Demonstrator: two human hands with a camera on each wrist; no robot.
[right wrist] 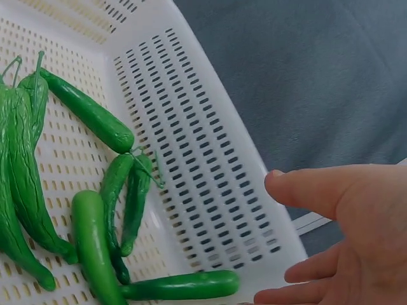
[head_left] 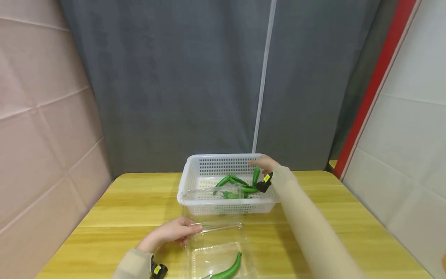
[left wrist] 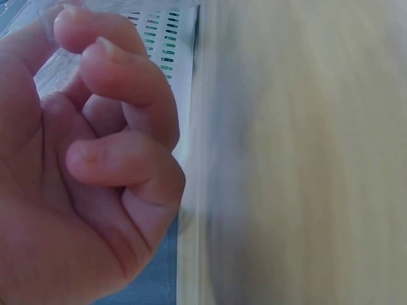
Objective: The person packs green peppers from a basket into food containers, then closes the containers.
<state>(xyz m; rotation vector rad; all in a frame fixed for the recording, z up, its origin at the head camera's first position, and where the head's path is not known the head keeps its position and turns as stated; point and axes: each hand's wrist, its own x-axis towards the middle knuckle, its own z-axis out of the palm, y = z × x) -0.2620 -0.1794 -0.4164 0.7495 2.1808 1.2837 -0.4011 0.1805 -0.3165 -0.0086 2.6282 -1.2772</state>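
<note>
My left hand (head_left: 175,230) pinches the edge of a clear plastic clamshell box (head_left: 249,255), whose lid (head_left: 195,197) stands raised in front of the basket. One green chili pepper (head_left: 230,271) lies inside the box. In the left wrist view, the left fingers (left wrist: 137,101) are curled, with clear plastic at the tips. My right hand (head_left: 266,162) is at the right side of a white perforated basket (head_left: 188,178) holding several green peppers (right wrist: 28,152). Its fingers are extended and hold nothing in the right wrist view; the nearest pepper (right wrist: 184,286) lies just left of them.
Both the basket and the box stand on a yellow wood-grain table (head_left: 146,205), the box nearer me. A dark grey curtain (head_left: 174,85) hangs behind the table. Pale panels flank it on the left (head_left: 45,116) and right (head_left: 407,147).
</note>
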